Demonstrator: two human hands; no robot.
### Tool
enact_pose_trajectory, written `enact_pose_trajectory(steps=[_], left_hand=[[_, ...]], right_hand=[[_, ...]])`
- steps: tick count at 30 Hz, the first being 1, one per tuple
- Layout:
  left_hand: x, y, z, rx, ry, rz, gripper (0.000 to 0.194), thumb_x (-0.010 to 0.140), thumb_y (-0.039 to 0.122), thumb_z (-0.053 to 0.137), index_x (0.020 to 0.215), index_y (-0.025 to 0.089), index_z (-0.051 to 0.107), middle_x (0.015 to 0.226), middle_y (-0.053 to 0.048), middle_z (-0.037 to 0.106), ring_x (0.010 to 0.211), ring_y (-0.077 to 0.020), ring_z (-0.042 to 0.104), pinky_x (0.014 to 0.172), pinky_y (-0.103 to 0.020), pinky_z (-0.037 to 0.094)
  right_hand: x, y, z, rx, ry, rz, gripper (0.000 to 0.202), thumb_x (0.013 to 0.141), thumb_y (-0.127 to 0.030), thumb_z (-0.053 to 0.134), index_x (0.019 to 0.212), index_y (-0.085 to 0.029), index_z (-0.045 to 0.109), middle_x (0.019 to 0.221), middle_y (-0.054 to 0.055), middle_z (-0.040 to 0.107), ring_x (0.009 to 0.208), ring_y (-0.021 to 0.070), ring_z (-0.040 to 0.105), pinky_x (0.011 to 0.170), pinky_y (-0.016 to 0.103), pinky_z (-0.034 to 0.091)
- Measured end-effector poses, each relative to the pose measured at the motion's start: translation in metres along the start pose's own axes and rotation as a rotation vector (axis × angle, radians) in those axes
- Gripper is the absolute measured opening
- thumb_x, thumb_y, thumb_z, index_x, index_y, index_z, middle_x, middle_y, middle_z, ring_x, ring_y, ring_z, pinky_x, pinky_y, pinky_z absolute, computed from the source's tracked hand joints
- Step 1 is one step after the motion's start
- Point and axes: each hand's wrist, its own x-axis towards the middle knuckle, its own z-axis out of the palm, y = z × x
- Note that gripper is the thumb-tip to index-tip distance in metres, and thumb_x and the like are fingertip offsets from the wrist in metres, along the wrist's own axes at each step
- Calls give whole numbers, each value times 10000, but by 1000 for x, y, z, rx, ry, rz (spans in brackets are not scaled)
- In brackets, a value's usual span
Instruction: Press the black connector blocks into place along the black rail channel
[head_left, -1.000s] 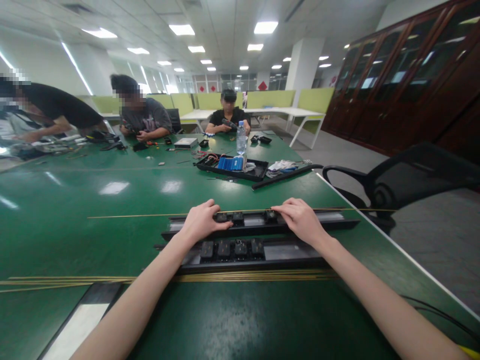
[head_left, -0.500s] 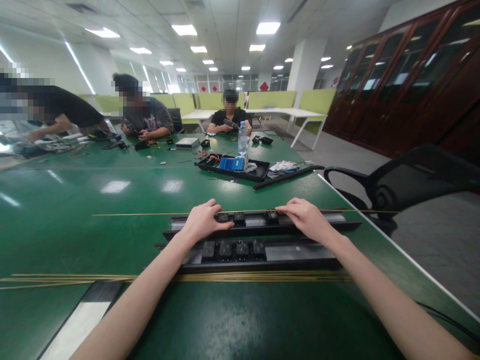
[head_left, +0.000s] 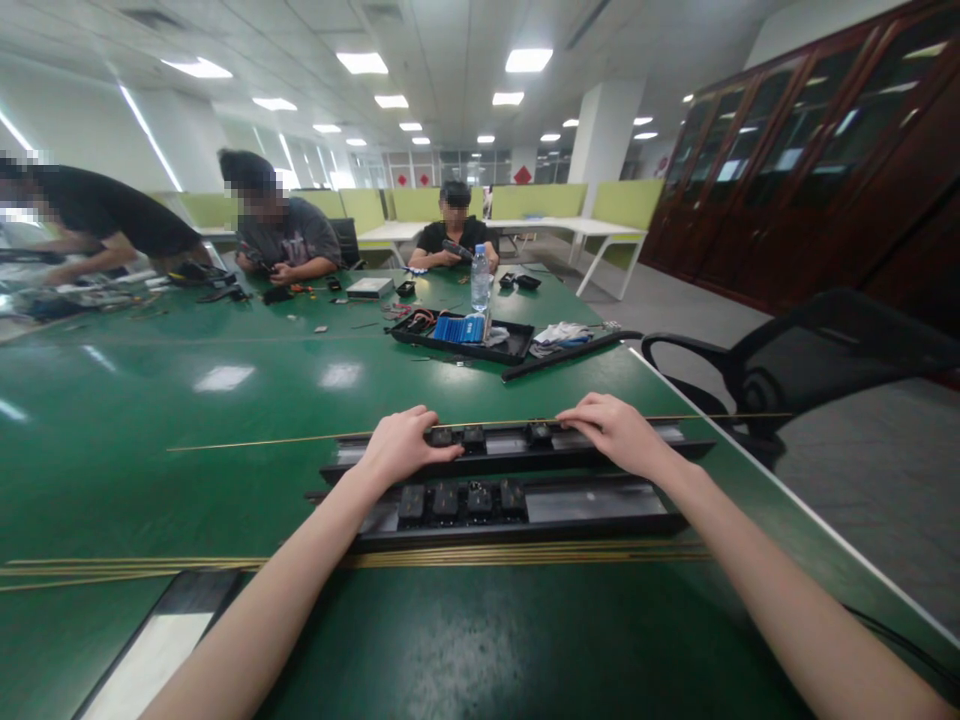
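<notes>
A long thin brass rod (head_left: 247, 444) lies across the far dark channel (head_left: 495, 462), which holds a few black blocks (head_left: 538, 434). My left hand (head_left: 405, 446) is at the channel's left part, thumb reaching toward the blocks and fingers closed on the rod. To the right of the blocks, my right hand (head_left: 611, 430) pinches the same rod between thumb and fingertips. Nearer to me is a second dark channel (head_left: 592, 505) with several black blocks (head_left: 445, 502) in a row. Several more brass rods (head_left: 480, 556) lie along its near side.
Beyond the channels stand a black tray (head_left: 517, 345) with a blue item, a water bottle (head_left: 480, 280) and gloves (head_left: 561, 337). A black-and-white panel (head_left: 161, 640) lies at the near left. An office chair (head_left: 787, 370) is at the right. Three people work across the table.
The rod's left end has tilted down toward me. Both hands keep nearly the same places on it, and the whole view has shifted slightly.
</notes>
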Motion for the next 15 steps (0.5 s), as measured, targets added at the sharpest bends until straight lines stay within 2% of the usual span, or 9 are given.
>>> enact_pose_trajectory(steps=[15], left_hand=[[1,-1,1,-15,4,25,536,788,730,561,877,212,665,867,-51,691,825,-229,653,680,-292,422]], right_hand=[[-5,17,-13,-25,-55,77,250,952,-335,531,973,-248,765,912,61,700,848,207,656,788,351,514]])
